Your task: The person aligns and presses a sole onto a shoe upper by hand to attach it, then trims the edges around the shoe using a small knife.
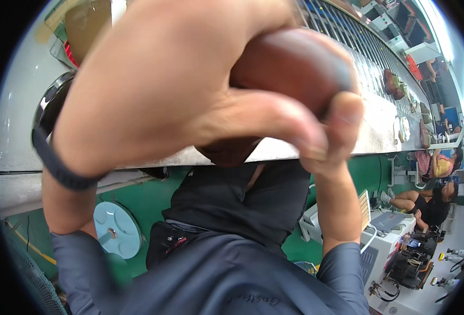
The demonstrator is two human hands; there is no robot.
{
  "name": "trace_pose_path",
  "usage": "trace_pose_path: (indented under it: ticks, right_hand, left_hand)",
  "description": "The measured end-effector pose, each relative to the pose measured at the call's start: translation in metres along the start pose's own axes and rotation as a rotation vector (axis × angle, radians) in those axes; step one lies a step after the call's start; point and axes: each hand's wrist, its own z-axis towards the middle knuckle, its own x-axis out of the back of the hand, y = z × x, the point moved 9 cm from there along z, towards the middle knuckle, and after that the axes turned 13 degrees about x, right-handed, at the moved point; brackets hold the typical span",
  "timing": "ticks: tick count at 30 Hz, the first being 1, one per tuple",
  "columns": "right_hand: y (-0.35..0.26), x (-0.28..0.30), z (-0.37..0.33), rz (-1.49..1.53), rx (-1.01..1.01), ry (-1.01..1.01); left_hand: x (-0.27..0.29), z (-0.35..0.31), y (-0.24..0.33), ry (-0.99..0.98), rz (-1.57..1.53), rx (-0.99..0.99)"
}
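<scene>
Bare left hand (174, 89) and bare right hand (339, 123) grip a glossy, rounded brown leather shoe (295, 63).
Fingers curl closed around it; even pressure should spare the finish.

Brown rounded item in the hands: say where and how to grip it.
The brown item is probably best cupped at its rounded end, from the right: its bulge faces that way, suiting a curved palm. The right hand wraps it there; the left hand covers its left.
</scene>
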Motion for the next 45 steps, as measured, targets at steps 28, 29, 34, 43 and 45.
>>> trace_pose_path:
  ticks: [28, 29, 34, 43, 45]
  right_hand:
    - [0.015, 0.013, 0.017, -0.243, 0.119, -0.019]
    - [0.011, 0.014, 0.018, -0.240, 0.119, -0.017]
    - [0.004, 0.007, 0.020, -0.248, 0.160, -0.045]
    - [-0.046, 0.010, 0.021, -0.622, 0.212, -0.288]
    - [-0.059, 0.004, 0.016, -0.521, 0.304, -0.290]
  left_hand:
    - [0.000, 0.015, 0.006, -0.023, 0.340, 0.223]
    - [-0.002, 0.015, 0.006, -0.077, 0.352, 0.213]
    - [-0.008, 0.016, 0.008, -0.062, 0.387, 0.223]
    - [-0.010, 0.009, 0.019, -0.053, 0.344, 0.089]
    - [-0.003, 0.002, 0.020, -0.070, 0.277, 0.041]
